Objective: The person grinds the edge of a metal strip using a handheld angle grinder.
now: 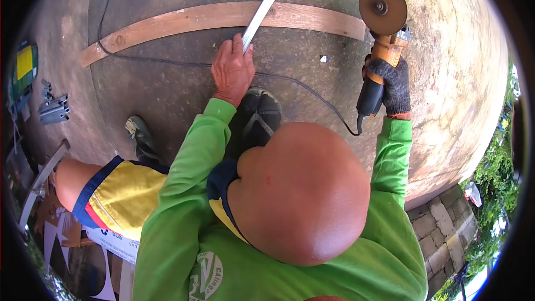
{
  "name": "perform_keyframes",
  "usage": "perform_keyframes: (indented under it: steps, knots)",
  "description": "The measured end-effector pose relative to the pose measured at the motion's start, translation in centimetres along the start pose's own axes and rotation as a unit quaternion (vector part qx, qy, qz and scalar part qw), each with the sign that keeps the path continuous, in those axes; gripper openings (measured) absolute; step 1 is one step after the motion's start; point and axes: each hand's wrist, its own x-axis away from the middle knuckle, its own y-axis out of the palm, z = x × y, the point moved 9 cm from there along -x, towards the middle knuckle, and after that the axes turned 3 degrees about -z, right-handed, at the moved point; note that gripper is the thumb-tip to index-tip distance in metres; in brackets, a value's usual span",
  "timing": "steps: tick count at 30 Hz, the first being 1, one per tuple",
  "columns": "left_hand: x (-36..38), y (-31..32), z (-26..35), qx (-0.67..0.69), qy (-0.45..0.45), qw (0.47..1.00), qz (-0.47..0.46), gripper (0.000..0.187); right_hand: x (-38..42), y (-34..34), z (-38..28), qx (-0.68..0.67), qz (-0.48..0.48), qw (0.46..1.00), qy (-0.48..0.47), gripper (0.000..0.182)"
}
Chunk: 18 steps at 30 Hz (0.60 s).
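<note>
Two green sleeves are stretched forward over rough grey concrete. A flat white metal strip [259,18] is pinned down by the bare left hand [232,71], fingers closed over its near end; its far end is laid across a curved wooden plank [184,22]. An orange grinder [381,50], its round rusty disc raised, is gripped by the gloved right hand [393,85], fingers wrapped round the black body.

Single head view, fisheye, looking steeply down from above wearer, close over knee, onto concrete floor [167,83]; no second view.
</note>
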Motion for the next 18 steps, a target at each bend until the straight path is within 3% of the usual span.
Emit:
perform_keyframes:
  steps: [11,18]
  knots:
    - [2.3,0.0,-0.6,0.01,0.061,0.998,-0.033,0.036,-2.3,3.5,-2.0,0.104,-0.044,0.994,-0.004,0.037]
    - [0.0,2.1,0.3,0.031,0.126,0.99,-0.05,0.034,-0.1,4.6,-1.9,0.103,0.002,0.994,0.024,0.036]
